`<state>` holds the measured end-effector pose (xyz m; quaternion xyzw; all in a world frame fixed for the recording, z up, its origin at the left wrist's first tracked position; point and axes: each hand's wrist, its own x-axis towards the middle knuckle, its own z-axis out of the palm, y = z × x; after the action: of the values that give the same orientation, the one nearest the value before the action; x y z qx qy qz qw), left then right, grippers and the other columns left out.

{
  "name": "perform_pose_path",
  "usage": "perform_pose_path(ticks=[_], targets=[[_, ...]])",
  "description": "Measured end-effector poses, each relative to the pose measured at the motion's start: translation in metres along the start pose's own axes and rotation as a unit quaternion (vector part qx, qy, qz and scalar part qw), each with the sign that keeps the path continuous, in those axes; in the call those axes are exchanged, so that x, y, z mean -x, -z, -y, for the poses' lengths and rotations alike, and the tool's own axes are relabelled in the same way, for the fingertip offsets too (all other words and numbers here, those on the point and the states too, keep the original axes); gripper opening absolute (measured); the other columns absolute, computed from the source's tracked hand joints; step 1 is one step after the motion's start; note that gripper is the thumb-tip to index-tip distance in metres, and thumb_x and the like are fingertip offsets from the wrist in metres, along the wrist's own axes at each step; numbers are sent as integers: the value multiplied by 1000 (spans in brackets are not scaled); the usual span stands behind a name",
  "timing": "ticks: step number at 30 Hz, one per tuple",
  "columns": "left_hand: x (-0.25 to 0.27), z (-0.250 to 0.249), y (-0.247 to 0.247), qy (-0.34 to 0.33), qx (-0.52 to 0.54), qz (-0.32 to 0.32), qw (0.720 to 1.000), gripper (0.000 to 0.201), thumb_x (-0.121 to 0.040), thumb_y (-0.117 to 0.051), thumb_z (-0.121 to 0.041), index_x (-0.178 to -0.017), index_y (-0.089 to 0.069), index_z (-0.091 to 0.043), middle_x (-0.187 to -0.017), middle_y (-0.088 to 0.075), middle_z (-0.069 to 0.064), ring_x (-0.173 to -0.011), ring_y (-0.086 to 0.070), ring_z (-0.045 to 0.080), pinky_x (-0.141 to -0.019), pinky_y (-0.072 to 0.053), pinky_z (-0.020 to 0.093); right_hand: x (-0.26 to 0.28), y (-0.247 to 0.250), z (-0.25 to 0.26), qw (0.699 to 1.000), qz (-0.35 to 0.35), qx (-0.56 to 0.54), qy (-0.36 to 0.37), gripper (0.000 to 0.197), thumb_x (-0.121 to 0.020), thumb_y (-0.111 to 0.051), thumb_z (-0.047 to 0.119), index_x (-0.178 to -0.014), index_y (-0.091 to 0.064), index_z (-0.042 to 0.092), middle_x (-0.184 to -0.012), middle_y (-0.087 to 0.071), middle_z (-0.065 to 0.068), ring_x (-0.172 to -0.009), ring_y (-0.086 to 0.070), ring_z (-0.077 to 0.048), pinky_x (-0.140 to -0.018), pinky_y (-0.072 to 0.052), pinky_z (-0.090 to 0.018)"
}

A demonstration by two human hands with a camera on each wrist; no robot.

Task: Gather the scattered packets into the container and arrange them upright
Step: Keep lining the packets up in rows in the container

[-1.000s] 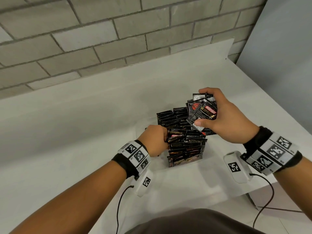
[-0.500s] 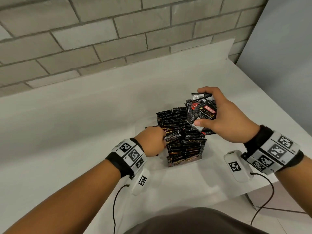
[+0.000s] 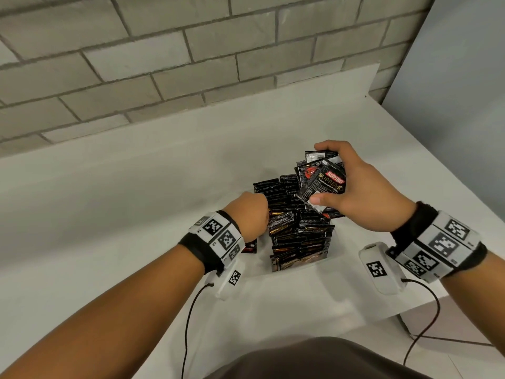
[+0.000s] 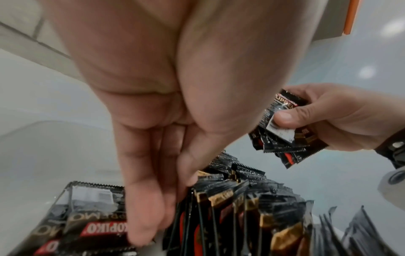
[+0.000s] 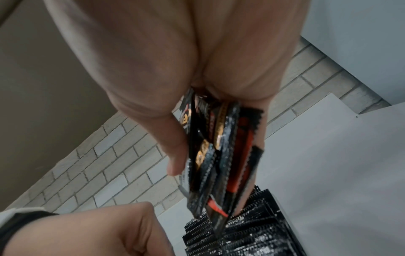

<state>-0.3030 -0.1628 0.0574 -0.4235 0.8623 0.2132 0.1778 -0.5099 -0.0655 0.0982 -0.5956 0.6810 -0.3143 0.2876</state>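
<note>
Head view: held a fanned bunch of packets [image 3: 322,181] pinched in right hand [image 3: 363,192], just above far-right of upright rows [image 3: 297,231] in container [image 3: 326,257]. Long axes tilted, not yet vertical. Left hand [image 3: 250,214] w/ straight fingers pressed vs rows' left side, parting them, nearer the gap. One packet [image 4: 87,225] lay flat on counter [image 3: 136,187], left of rows.

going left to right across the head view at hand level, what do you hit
left hand reaching into the packets → upright rows of black foil packets in the white container → fanned bunch of black Kopiko packets → right hand gripping that bunch
</note>
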Motion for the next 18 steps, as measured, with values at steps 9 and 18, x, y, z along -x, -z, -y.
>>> perform_pose_path(ticks=[9, 18], targets=[[3, 16, 10, 7, 43, -46, 998, 31, -100, -66, -30, -93, -75, 0, -84, -73, 12, -77, -69, 28, -67, -53, 33, 1, -1, 0, 1000, 3, 14, -3, 84, -78, -85, 21, -140, -31, 41, -106, -67, 9, -84, -70, -17, -76, -59, -34], [-10, 9, -2, -20, -35, 8, 999, 28, -104, -49, -14, -105, -73, 0, -98, -72, 14, -87, -66, 27, -76, -54, 35, 0, -1, 8, 1000, -3, 10, 9, 84, -78, -84, 20, -141, -33, 38, -106, -65, 14, -88, -68, -12, -83, -56, -32]])
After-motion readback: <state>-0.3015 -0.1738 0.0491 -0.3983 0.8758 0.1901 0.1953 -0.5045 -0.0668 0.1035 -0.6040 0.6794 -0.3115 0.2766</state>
